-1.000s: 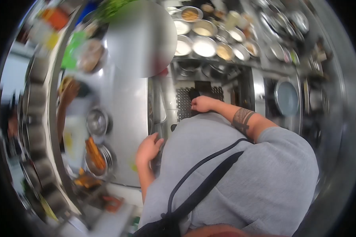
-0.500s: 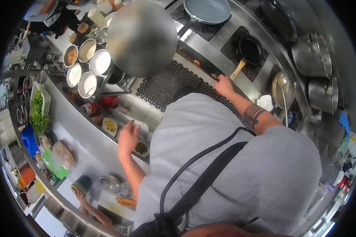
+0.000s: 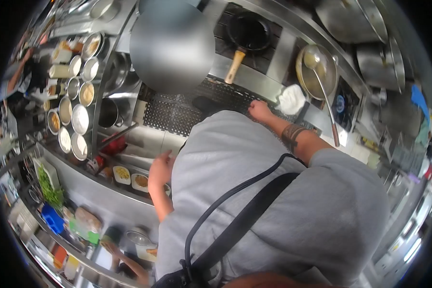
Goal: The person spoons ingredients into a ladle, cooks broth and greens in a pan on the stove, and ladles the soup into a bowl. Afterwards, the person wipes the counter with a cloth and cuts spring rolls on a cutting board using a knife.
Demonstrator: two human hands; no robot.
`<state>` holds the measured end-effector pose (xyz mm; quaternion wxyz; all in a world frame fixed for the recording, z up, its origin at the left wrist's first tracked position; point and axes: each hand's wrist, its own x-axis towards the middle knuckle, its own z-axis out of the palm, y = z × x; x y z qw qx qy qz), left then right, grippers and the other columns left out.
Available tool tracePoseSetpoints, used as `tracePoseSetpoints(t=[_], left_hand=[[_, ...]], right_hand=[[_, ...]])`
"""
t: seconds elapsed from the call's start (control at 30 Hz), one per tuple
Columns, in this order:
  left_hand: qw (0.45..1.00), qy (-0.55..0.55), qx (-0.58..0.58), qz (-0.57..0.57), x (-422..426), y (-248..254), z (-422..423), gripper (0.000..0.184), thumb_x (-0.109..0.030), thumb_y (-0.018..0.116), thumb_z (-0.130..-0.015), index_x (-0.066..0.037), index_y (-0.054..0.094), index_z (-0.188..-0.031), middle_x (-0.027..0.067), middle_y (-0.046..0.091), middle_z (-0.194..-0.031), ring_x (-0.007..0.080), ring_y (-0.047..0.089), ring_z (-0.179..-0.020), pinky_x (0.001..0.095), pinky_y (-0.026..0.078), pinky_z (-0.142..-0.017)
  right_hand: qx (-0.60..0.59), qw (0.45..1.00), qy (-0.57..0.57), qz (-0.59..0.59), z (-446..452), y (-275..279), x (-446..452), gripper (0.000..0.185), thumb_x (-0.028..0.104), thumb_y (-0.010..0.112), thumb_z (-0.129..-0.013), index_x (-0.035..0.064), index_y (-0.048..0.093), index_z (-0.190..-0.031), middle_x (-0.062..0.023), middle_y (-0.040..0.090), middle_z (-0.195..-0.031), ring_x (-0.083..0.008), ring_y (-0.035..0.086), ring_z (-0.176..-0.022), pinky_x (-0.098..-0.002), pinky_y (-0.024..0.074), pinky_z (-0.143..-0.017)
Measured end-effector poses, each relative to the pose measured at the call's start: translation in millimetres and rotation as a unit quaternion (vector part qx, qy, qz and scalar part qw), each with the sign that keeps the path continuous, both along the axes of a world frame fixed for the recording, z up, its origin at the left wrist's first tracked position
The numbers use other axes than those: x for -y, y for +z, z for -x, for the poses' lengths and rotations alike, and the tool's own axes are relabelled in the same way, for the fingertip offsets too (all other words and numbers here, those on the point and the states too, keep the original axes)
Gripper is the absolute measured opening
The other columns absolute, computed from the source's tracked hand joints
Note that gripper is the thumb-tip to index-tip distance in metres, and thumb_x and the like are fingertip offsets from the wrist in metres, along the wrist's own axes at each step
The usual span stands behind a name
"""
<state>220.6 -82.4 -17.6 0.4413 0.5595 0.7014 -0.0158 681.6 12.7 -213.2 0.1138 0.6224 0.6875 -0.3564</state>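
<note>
My left hand [image 3: 161, 169] is open, its fingers partly extended, above the edge of the counter with the food tubs. Closest to it are a white tub of yellow pieces [image 3: 122, 174] and a tub of brown food [image 3: 140, 182]. My right hand [image 3: 260, 111] has its fingers curled in, beside the stove's front edge; whatever it may hold is hidden. Near that hand lies a crumpled white cloth [image 3: 292, 99]. A black frying pan [image 3: 248, 31] with a wooden handle [image 3: 235, 67] sits on a burner ahead.
A wide pan [image 3: 317, 72] with a long ladle [image 3: 326, 98] overhangs the stove front. Metal bowls [image 3: 80, 120] of ingredients crowd the left shelf. A co-worker's hands [image 3: 111, 248] touch a green container. A perforated mat [image 3: 170, 113] covers the floor. A blurred disc hides the upper middle.
My view has turned, so the stove has shifted left and the black pan sits higher. My right hand is farther from the pan handle; the dark item seen at its fingers no longer shows.
</note>
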Motion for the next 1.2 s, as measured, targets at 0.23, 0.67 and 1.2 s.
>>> tracePoseSetpoints(t=[0.23, 0.67, 1.2], left_hand=[[0.993, -0.072, -0.031, -0.085, -32, 34, -64, 0.042, -0.024, 0.063, -0.097, 0.000, 0.063, -0.131, 0.0252, 0.069, -0.107, 0.0396, 0.069, -0.095, 0.0463, 0.053, -0.084], [0.969, 0.240, -0.023, -0.059, 265, 38, -145, 0.042, -0.032, 0.061, -0.099, -0.005, 0.064, -0.131, 0.0197, 0.067, -0.117, 0.0387, 0.065, -0.106, 0.0459, 0.052, -0.090], [0.739, 0.672, 0.001, -0.042, 406, 74, -335, 0.039, -0.027, 0.060, -0.099, -0.006, 0.063, -0.132, 0.0184, 0.067, -0.118, 0.0368, 0.064, -0.111, 0.0447, 0.051, -0.093]], right_hand=[[0.109, 0.903, -0.263, -0.321, -49, 68, 31, 0.072, 0.017, 0.072, -0.087, -0.0026, 0.038, -0.147, -0.0299, 0.034, -0.151, -0.0481, 0.037, -0.138, -0.0530, 0.0345, -0.115], [-0.146, 0.981, 0.031, -0.126, 104, -6, 44, 0.041, 0.027, 0.064, -0.091, 0.0125, 0.059, -0.129, -0.0249, 0.065, -0.110, -0.0447, 0.062, -0.109, -0.0512, 0.0482, -0.096], [-0.367, 0.528, 0.736, -0.212, 437, 81, 398, 0.071, 0.035, 0.058, -0.094, 0.0023, 0.037, -0.154, -0.0324, 0.031, -0.159, -0.0523, 0.032, -0.145, -0.0595, 0.0406, -0.110]])
